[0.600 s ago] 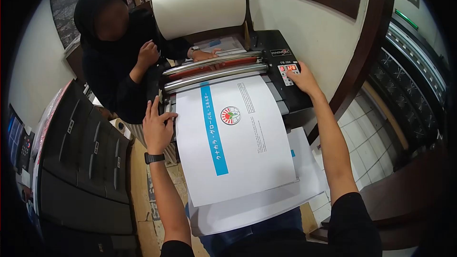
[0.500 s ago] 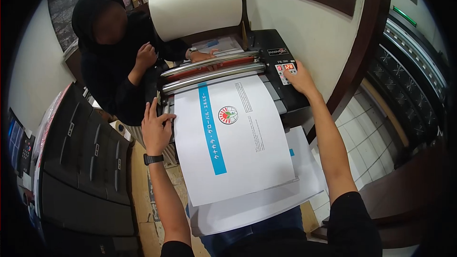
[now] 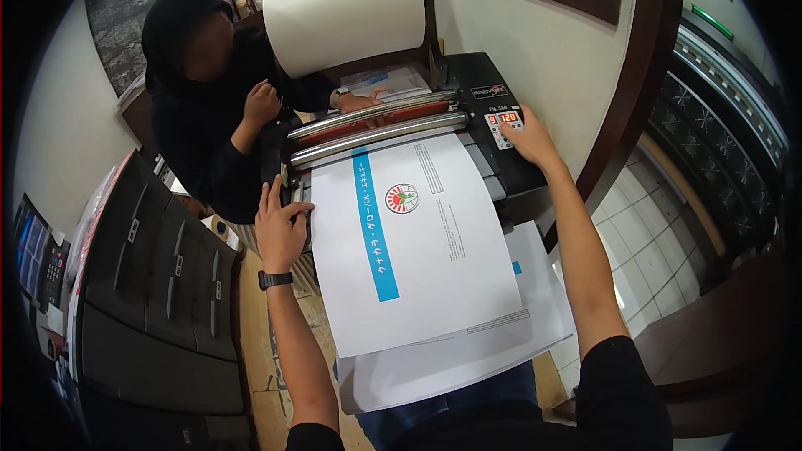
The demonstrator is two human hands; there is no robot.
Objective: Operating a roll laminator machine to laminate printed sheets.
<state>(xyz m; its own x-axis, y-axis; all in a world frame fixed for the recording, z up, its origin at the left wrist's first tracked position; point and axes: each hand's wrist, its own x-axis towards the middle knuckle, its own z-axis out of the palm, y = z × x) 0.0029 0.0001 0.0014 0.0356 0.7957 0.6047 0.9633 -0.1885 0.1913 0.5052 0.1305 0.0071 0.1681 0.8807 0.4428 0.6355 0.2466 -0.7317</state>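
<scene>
A black roll laminator [image 3: 478,73] stands before me with shiny metal rollers [image 3: 380,140] across it. A large white printed sheet [image 3: 468,271] lies on its near side, the far edge at the rollers; it bears a blue stripe and a round red-and-green emblem. My left hand [image 3: 281,232] is open, fingers spread, at the machine's left side, thumb near the sheet's left edge. With my right hand [image 3: 532,139] I grip the machine's right side, thumb on the button panel [image 3: 504,129] below a lit red display; some fingers are hidden behind the edge.
More white sheets [image 3: 418,384] lie under the printed one, over my lap. A wide white roll [image 3: 347,12] hangs above the machine. Across from me, a person in black has a hand [image 3: 357,101] behind the rollers. Dark cabinets [image 3: 159,284] stand left; a dark post [image 3: 643,92] stands right.
The printed sheet has slid slightly away from me toward the rollers, baring more of the print on the sheet beneath. Both my hands keep their places. The view has shifted a little.
</scene>
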